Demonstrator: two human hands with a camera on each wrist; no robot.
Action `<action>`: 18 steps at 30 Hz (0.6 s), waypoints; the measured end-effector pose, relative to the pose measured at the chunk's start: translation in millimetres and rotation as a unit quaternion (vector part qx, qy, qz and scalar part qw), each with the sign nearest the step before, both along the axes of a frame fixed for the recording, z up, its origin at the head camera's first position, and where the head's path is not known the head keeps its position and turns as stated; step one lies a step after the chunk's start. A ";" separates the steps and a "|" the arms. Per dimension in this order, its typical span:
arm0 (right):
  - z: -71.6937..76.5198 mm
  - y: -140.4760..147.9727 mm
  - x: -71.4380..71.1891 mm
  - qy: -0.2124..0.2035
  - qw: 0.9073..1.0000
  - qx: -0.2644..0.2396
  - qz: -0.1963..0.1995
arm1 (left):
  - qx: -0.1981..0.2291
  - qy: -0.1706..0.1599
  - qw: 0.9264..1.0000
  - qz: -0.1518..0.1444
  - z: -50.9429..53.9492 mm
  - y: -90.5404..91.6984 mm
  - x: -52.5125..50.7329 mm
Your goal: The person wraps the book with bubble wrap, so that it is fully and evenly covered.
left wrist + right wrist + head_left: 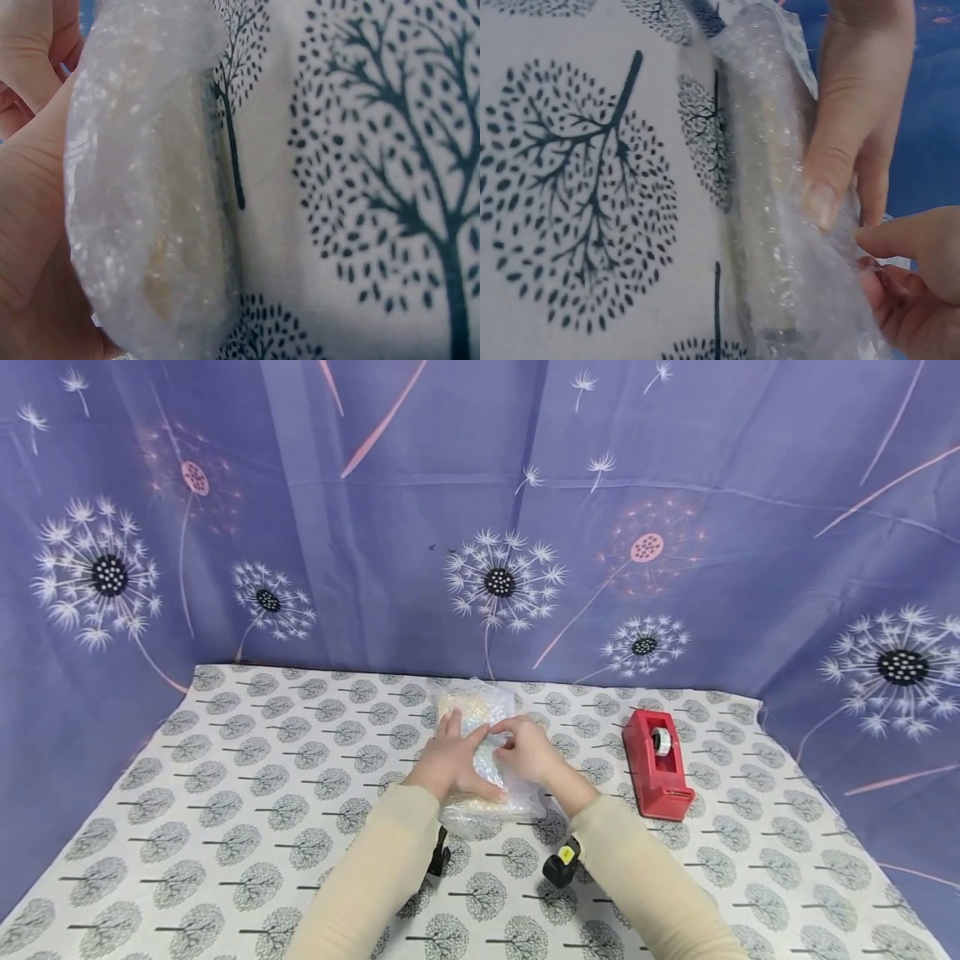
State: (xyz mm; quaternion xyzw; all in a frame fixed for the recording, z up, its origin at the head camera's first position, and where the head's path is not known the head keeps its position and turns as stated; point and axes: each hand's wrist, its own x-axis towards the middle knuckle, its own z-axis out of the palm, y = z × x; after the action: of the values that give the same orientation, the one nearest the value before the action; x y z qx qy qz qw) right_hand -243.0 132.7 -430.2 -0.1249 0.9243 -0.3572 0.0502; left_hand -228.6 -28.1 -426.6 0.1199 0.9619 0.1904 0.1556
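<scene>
A flat parcel in clear bubble wrap (480, 810) lies on the table, with something yellowish showing through the plastic. My left hand (453, 764) rests on top of it, fingers spread and thumb pressing the near part. From the right, my right hand (528, 750) meets the parcel's upper face with bent fingers. In the right wrist view the right index finger and thumb (919, 262) come together at the bubble wrap (780, 225) and seem to pinch its edge; the exact contact is partly hidden. The left wrist view shows the wrapped side (165, 210) close up.
A red tape dispenser (658, 764) with a roll of tape (661, 742) stands right of the parcel. The table is covered by a tree-print cloth (247, 810). Behind it hangs a purple dandelion-print curtain (420, 527). Black wrist cameras (561, 864) sit under the forearms.
</scene>
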 end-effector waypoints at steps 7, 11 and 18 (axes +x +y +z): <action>-4.2 -3.7 0.1 0.089 0.995 0.034 0.006 | 0.000 -0.003 1.000 -0.002 0.5 -0.2 0.7; -6.2 -4.1 -0.9 0.123 0.991 0.043 0.011 | 0.003 -0.005 1.000 -0.002 0.5 -0.4 0.4; -6.1 -1.6 -1.2 0.090 0.995 0.040 0.015 | 0.010 -0.005 1.000 -0.003 0.2 -1.0 -0.6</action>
State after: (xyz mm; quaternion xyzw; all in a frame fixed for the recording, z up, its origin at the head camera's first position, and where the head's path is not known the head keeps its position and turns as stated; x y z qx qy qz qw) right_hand -244.2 131.2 -436.3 -0.1681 0.9368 -0.3059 -0.0233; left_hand -229.2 -29.1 -426.4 0.1231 0.9588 0.2002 0.1597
